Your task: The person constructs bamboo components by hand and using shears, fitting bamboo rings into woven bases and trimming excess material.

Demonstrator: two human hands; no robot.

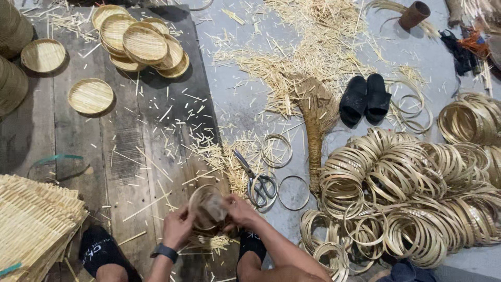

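holding: a small round woven tray, blurred, low and centre in the frame, between both hands
left hand: fingers curled shut on the tray's lower left rim; a dark watch on the wrist
right hand: fingers closed on the tray's right rim, forearm running off to the lower right
tray and hands: the tray sits up from the two hands, one gripping each side, just above the person's dark slippers
scissors: lying open-handled just up and right of the right hand, near it but apart
loose rings: two thin hoops beside the scissors, on the grey floor
ring heap: a large pile of bamboo hoops filling the right of the frame
broom: straw broom lying upright in the frame's centre, its head among cut straw
black sandals: a pair, upper right of centre
finished trays: an overlapping stack at upper left, two single ones further left
woven mats: a stack of flat square sheets at lower left
wooden boards: dark planks under the trays, strewn with splinters
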